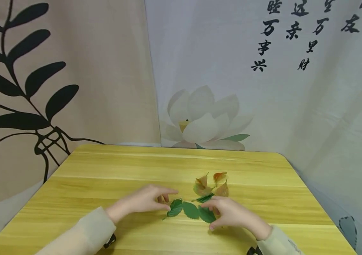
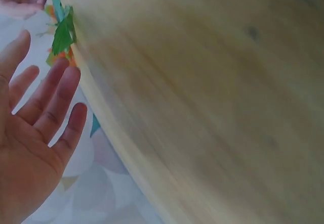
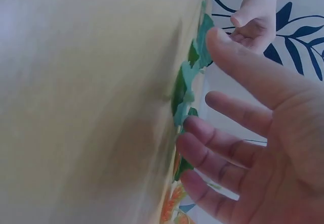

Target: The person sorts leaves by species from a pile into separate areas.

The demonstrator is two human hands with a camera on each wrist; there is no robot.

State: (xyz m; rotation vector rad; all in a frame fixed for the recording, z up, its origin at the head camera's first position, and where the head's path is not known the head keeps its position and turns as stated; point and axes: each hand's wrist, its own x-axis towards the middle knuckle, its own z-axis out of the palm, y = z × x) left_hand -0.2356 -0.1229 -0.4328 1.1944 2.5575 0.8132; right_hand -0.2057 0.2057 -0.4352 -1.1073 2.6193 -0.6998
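Observation:
Several green leaves with toothed edges lie in a row on the table, among them a left leaf (image 1: pixel 176 208), a middle leaf (image 1: pixel 190 210) and a right leaf (image 1: pixel 205 214). Another green leaf (image 1: pixel 204 198) lies just behind them. My left hand (image 1: pixel 145 201) is beside the left leaf, thumb tip right at its edge, fingers spread and loosely bent. Over the right leaf hovers my right hand (image 1: pixel 230 213), fingers apart and partly covering it. Both wrist views show loose fingers and a bare palm, with the green leaves (image 2: pixel 63 34) beyond the left fingertips.
Behind the green leaves lies a cluster of orange-brown and yellowish leaves (image 1: pixel 202 187). The wooden table (image 1: pixel 104 170) has rounded far corners and ends at a hanging cloth (image 1: pixel 200 53) printed with a flower, a plant and dark characters.

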